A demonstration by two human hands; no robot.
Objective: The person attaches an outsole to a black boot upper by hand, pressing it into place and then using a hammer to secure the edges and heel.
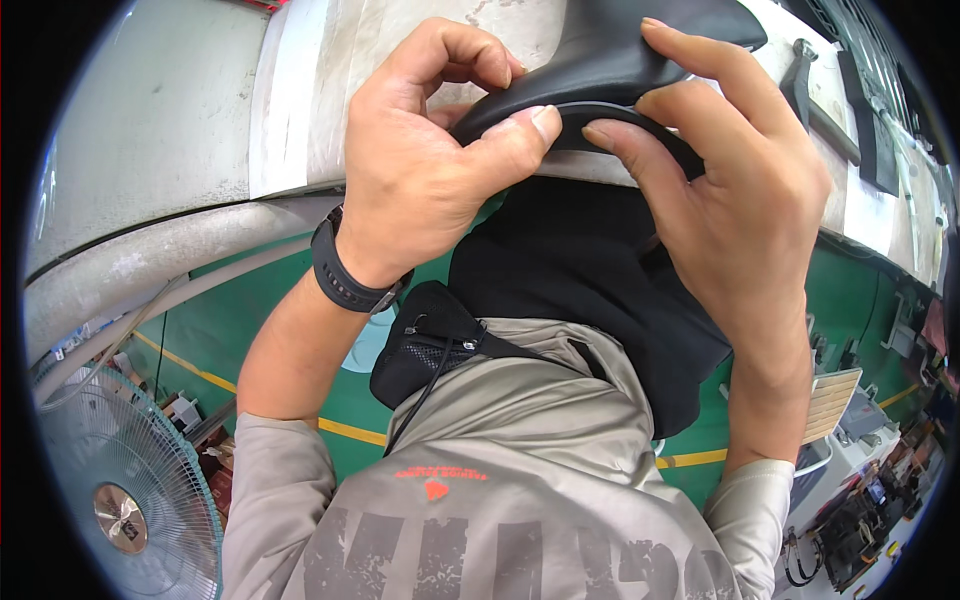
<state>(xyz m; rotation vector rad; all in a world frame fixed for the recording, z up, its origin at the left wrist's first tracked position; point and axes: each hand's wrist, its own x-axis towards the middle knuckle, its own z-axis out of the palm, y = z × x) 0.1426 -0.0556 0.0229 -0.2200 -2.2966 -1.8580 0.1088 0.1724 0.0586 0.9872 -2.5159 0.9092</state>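
Nearest to the camera, a grey shirt [500,480] is seen covering the torso, with a black pouch [425,345] slung at the waist. Beyond it, a black saddle-shaped piece [625,50] is held at the near edge of a pale worktable [320,100], where its curved rim is within easy reach of both hands. By the left hand [425,160] the rim is gripped narrowly, the thumb laid along it and the fingers curled behind, presumably so that it is steadied. By the right hand [740,160] the same rim is pinched, the thumb set beneath and the bent fingers above, perhaps so that pressure is met from both faces. How far the fingertips behind the piece are pressed in cannot be told. A metal tool [800,75] is laid on the worktable beyond the right hand, clear of the grip.
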